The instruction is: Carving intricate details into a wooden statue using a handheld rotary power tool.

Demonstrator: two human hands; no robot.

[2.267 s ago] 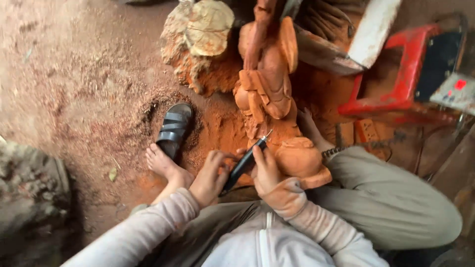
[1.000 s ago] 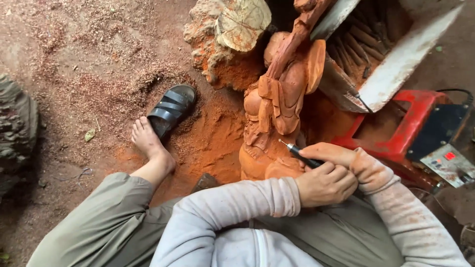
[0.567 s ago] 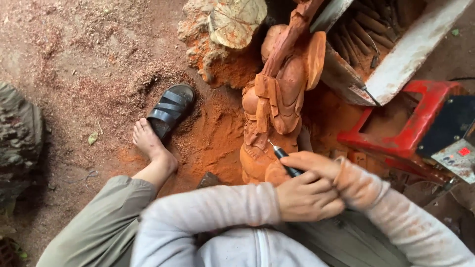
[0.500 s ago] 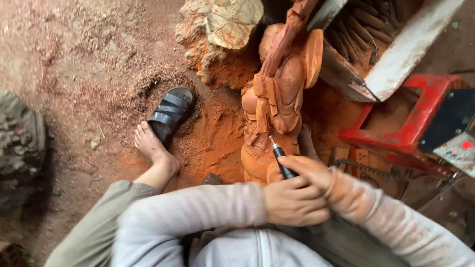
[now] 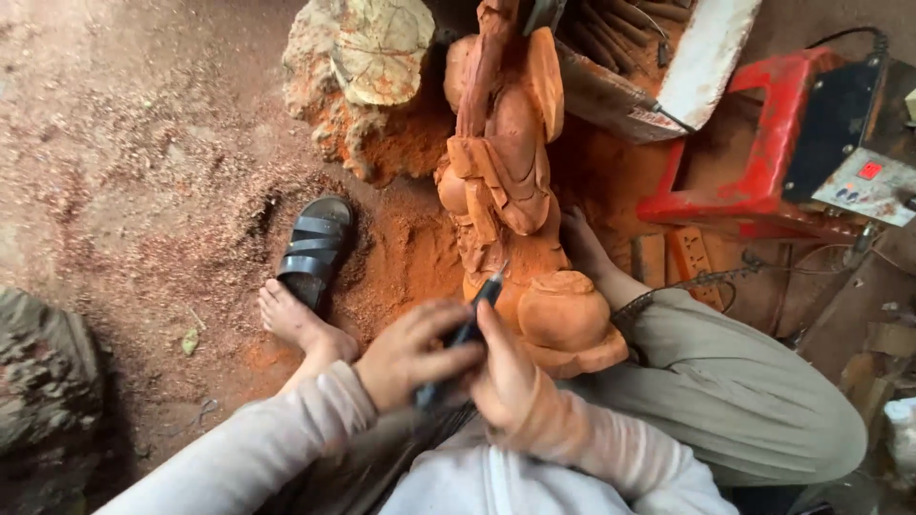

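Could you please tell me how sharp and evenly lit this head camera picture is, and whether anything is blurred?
Head view: light is soft and even, with no glare; the wooden figure and black sandal are sharp; the left hand and right hand, both on the dark carving tool, are slightly motion-blurred; the near sleeves are soft; the lower left corner falls into shadow.

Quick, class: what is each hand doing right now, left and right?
Left hand: closed on the black tool.
Right hand: closed on the same tool, steadying it near its tip, against the carving.
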